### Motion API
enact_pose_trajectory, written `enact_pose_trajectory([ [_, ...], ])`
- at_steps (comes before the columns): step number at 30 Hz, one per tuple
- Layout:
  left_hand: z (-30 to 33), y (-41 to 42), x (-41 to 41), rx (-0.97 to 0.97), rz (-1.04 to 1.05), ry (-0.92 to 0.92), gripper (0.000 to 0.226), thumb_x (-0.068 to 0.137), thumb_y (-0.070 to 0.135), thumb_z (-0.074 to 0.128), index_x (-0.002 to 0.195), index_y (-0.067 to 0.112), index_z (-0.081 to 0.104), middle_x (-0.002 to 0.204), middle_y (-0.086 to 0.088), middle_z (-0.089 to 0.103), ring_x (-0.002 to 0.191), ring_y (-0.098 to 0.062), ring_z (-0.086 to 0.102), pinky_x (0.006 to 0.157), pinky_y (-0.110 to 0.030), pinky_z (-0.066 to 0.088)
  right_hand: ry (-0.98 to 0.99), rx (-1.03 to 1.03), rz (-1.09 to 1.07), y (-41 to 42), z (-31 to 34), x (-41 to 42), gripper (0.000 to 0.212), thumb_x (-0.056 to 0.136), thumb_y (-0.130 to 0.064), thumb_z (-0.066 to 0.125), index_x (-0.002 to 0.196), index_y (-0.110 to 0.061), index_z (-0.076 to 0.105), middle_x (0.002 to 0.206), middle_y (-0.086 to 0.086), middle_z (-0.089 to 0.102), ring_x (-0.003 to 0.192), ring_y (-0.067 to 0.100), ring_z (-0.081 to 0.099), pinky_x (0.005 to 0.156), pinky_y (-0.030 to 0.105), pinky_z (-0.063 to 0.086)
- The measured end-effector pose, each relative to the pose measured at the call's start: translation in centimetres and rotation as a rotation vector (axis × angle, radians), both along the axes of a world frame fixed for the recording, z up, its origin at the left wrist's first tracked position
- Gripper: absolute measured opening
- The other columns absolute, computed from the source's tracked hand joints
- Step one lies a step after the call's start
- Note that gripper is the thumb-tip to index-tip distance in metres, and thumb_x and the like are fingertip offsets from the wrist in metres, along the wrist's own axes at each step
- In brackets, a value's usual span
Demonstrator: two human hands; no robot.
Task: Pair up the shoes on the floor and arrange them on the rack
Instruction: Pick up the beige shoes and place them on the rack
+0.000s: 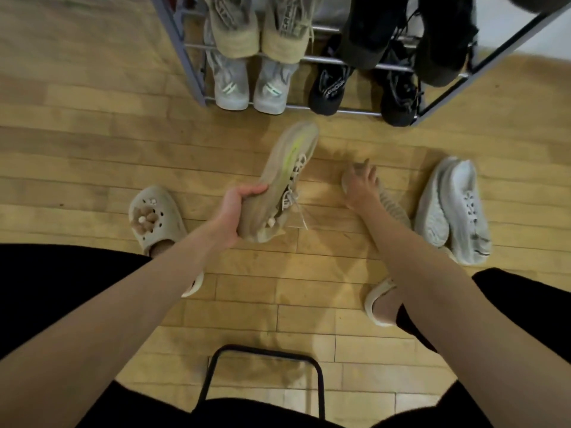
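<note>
My left hand (238,211) grips the heel of a beige sneaker with a green stripe (287,168), held above the wooden floor and pointing toward the metal shoe rack (185,57). My right hand (361,186) reaches down over a second beige sneaker (392,205) lying on the floor, fingers curled on its toe end. A pair of white sneakers (457,208) lies on its side to the right of that hand. The rack holds beige, grey and black pairs.
I wear beige clogs: one (154,217) on my left foot with charms, the other (380,304) on my right foot. A black stool frame (265,356) stands between my legs, near the bottom edge. Bare wooden floor lies left of the rack.
</note>
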State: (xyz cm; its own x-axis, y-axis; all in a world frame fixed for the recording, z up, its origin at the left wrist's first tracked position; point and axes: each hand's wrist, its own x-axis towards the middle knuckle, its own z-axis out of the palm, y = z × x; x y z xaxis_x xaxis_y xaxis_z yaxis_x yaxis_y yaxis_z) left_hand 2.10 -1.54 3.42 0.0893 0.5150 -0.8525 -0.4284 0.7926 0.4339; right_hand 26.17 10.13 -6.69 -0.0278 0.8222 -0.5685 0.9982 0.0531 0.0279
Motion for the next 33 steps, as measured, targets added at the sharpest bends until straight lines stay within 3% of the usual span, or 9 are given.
enact_pose_trajectory([
  [3, -0.9, 0.5, 0.7, 0.015, 0.004, 0.047, 0.028, 0.083, 0.03, 0.06, 0.097, 0.009, 0.071, 0.093, -0.008, 0.076, 0.092, -0.031, 0.068, 0.095, -0.046, 0.05, -0.069, -0.006, 0.02, 1.1, -1.3, -0.2, 0.065, 0.093, -0.008, 0.048, 0.149, -0.021, 0.018, 0.156, 0.028, -0.003, 0.142, 0.05, 0.005, 0.116, 0.056, 0.014],
  [6, -0.7, 0.5, 0.8, 0.078, -0.027, 0.116, 0.03, 0.086, 0.036, 0.053, 0.093, 0.012, 0.07, 0.082, -0.003, 0.075, 0.081, -0.023, 0.067, 0.083, -0.037, 0.051, -0.149, 0.029, 0.087, 1.2, -1.2, -1.1, 0.057, 0.091, -0.012, 0.051, 0.144, -0.017, 0.03, 0.153, 0.028, 0.013, 0.138, 0.05, 0.019, 0.112, 0.054, 0.02],
  [11, 1.7, 0.0, 0.6, 0.189, -0.086, 0.131, 0.051, 0.09, 0.046, 0.043, 0.113, 0.007, 0.066, 0.098, -0.009, 0.072, 0.09, -0.024, 0.066, 0.081, -0.034, 0.052, -0.192, 0.032, 0.202, -0.7, 2.7, -2.7, 0.066, 0.083, -0.023, 0.063, 0.142, -0.017, 0.033, 0.148, 0.025, 0.022, 0.132, 0.044, 0.032, 0.111, 0.047, 0.025],
  [14, 5.1, -0.2, 0.3, 0.285, -0.143, 0.174, 0.043, 0.09, 0.048, 0.051, 0.112, 0.014, 0.065, 0.094, -0.003, 0.075, 0.084, -0.017, 0.071, 0.073, -0.028, 0.056, -0.234, 0.03, 0.25, -1.2, 7.9, -2.5, 0.059, 0.084, -0.027, 0.06, 0.138, -0.018, 0.038, 0.146, 0.024, 0.028, 0.13, 0.042, 0.035, 0.106, 0.044, 0.031],
  [16, 7.6, -0.4, -0.2, 0.319, -0.157, 0.239, 0.062, 0.071, 0.058, 0.07, 0.112, 0.013, 0.066, 0.096, -0.003, 0.076, 0.089, -0.019, 0.072, 0.078, -0.032, 0.055, -0.247, 0.055, 0.245, -1.3, 12.1, -2.0, 0.057, 0.081, -0.032, 0.063, 0.134, -0.018, 0.043, 0.141, 0.023, 0.037, 0.128, 0.042, 0.038, 0.102, 0.045, 0.034],
  [21, 12.5, -0.9, -1.7, 0.414, -0.036, 0.366, 0.083, 0.046, 0.052, 0.081, 0.113, 0.004, 0.068, 0.103, -0.009, 0.074, 0.092, -0.021, 0.071, 0.078, -0.031, 0.053, 0.103, 0.168, 0.088, -2.6, 21.6, -0.8, 0.053, 0.071, -0.051, 0.064, 0.112, -0.018, 0.06, 0.116, 0.01, 0.059, 0.115, 0.036, 0.05, 0.091, 0.041, 0.045],
  [26, 18.1, -0.8, -1.7, 0.591, -0.059, 0.369, 0.046, 0.062, 0.04, 0.07, 0.097, 0.011, 0.073, 0.098, -0.008, 0.074, 0.088, -0.021, 0.069, 0.076, -0.032, 0.052, 0.47, 0.505, 0.013, -5.8, 29.7, 0.7, 0.063, 0.063, -0.06, 0.053, 0.111, -0.022, 0.065, 0.107, 0.011, 0.065, 0.109, 0.035, 0.053, 0.09, 0.044, 0.049],
  [30, 22.6, 0.3, -0.8, 0.709, -0.053, 0.454, 0.053, 0.063, 0.039, 0.069, 0.105, 0.007, 0.072, 0.107, -0.012, 0.073, 0.103, -0.03, 0.067, 0.095, -0.047, 0.051, 0.559, 0.779, -0.048, -7.7, 35.2, 2.3, 0.055, 0.076, -0.051, 0.066, 0.125, -0.026, 0.06, 0.107, 0.011, 0.059, 0.11, 0.031, 0.047, 0.09, 0.038, 0.042],
  [33, 25.9, 1.2, 0.6, 0.788, -0.066, 0.448, 0.04, 0.074, 0.031, 0.064, 0.104, 0.008, 0.072, 0.106, -0.011, 0.073, 0.101, -0.027, 0.068, 0.093, -0.042, 0.052, 0.626, 0.925, -0.104, -7.9, 37.9, 3.5, 0.058, 0.075, -0.054, 0.064, 0.126, -0.027, 0.06, 0.11, 0.008, 0.059, 0.112, 0.027, 0.047, 0.086, 0.034, 0.043],
])
